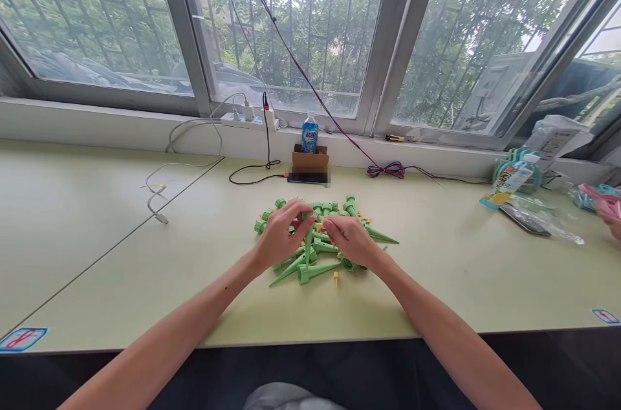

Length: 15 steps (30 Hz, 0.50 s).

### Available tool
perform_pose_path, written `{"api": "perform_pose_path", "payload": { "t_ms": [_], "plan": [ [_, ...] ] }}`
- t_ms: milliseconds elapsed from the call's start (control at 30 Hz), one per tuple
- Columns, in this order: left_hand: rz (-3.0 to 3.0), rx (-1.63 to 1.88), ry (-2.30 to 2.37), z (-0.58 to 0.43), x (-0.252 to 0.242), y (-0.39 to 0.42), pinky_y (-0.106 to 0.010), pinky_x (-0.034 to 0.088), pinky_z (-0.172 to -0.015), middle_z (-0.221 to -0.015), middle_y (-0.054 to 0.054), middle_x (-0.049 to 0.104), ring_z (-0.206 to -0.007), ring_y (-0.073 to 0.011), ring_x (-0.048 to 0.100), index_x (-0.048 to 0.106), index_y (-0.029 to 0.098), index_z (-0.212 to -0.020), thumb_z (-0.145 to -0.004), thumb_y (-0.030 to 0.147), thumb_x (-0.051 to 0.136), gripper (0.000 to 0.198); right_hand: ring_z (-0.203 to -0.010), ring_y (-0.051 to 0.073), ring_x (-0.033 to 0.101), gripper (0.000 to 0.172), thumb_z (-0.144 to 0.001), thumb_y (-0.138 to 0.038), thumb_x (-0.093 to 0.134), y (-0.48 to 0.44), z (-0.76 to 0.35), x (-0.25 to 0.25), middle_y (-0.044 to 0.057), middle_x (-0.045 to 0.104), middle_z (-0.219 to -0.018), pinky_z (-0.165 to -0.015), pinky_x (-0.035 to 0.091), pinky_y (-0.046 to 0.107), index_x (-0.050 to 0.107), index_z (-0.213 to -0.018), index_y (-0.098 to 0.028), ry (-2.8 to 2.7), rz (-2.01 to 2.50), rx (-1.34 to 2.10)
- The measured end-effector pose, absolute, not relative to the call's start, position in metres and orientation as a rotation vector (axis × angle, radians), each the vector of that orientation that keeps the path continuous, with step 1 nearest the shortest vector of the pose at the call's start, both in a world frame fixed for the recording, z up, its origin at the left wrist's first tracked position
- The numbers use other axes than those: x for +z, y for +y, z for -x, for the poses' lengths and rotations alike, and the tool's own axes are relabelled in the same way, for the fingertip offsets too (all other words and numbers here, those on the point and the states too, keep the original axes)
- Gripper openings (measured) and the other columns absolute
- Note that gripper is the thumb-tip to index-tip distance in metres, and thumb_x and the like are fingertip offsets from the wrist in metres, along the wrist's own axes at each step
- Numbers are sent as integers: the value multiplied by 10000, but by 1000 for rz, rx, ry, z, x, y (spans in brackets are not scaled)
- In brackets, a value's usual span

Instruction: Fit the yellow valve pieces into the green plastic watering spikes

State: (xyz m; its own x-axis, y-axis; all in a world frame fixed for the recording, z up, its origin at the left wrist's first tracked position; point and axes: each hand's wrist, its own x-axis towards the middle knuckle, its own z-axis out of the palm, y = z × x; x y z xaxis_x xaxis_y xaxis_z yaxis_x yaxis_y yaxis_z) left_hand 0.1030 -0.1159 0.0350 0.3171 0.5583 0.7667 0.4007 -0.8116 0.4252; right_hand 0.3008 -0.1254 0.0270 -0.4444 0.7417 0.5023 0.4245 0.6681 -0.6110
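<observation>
My left hand [280,234] is closed around the top of a green plastic watering spike [308,247], which hangs point down over the pile. Close beside it, my right hand [353,239] pinches a small yellow valve piece [319,226] against the spike's upper part; whether it is inserted cannot be seen. Beneath both hands lies a heap of similar green spikes [320,270] with wide caps and pointed ends. One loose yellow valve [336,278] rests on the table in front of the heap, and more yellow bits show among the spikes.
Behind the heap, a phone [306,178] on a black cable lies before a cardboard box [310,160] and a blue bottle [309,135]. Coiled wires [387,169], a drink bottle [509,182] and a dark phone [524,219] lie to the right. Another person's hand [612,213] shows at the right edge.
</observation>
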Motion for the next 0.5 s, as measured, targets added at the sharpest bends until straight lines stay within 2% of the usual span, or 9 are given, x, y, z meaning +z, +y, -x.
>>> {"api": "perform_pose_path", "payload": {
  "t_ms": [267, 500],
  "plan": [
    [-2402, 1505, 943, -103, 35, -114, -199, 519, -559, -828, -18, 592, -648, -101, 546, 593, 185, -911, -936, 291, 544, 119, -579, 128, 433, 258, -987, -403, 453, -127, -300, 28, -12, 525, -668, -575, 372, 253, 582, -912, -193, -2097, 885, 559],
    [-2410, 1510, 938, -104, 34, -115, -192, 514, -531, -820, -15, 585, -606, -89, 537, 593, 187, -907, -936, 301, 542, 128, -552, 118, 353, 271, -1004, -367, 411, -127, -300, 27, -39, 429, -618, -552, 330, 246, 522, -820, -201, -2117, 884, 555]
  ]
}}
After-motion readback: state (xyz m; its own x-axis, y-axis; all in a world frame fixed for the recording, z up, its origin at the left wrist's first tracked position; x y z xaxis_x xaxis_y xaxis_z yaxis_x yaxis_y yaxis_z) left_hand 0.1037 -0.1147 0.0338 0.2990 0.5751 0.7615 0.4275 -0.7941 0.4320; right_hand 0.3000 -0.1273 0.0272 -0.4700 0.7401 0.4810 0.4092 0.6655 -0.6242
